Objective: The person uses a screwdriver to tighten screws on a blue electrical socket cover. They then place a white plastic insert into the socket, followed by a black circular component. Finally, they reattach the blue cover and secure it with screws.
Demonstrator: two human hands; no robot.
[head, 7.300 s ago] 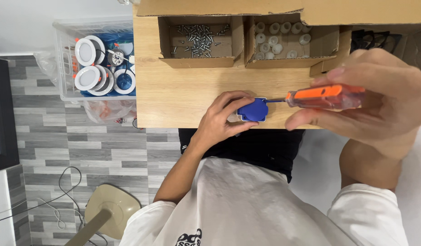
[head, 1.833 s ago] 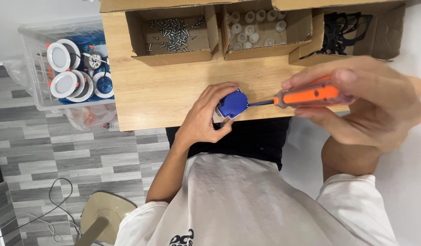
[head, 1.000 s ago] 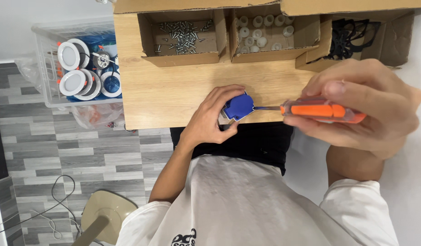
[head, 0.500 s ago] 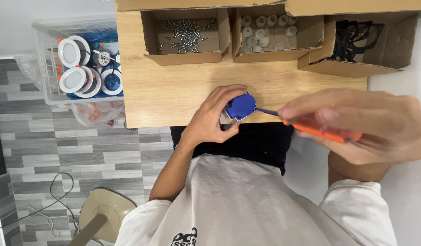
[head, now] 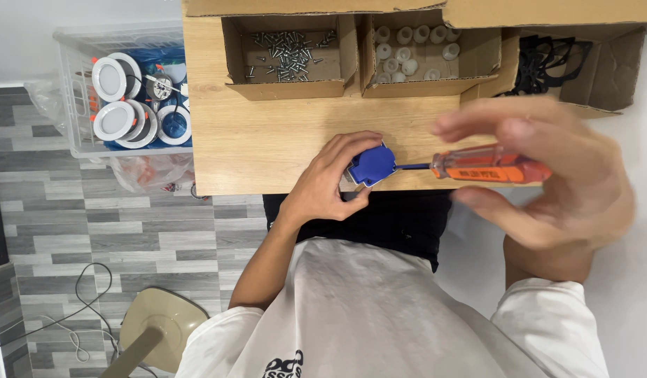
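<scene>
Loosely, right hand (head: 547, 175) cradles screwdriver (head: 488, 165) against blue part (head: 371, 165).

I count three open brown cardboard boxes (head: 288, 87) on the wooden desk (head: 267, 140), one orange-handled screwdriver (head: 488, 166), one small blue plastic housing (head: 371, 164), and one clear plastic bin (head: 71, 91) beside it.

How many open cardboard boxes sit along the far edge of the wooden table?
3: screw box at left, white-cap box in the middle, box of black parts at right.
</scene>
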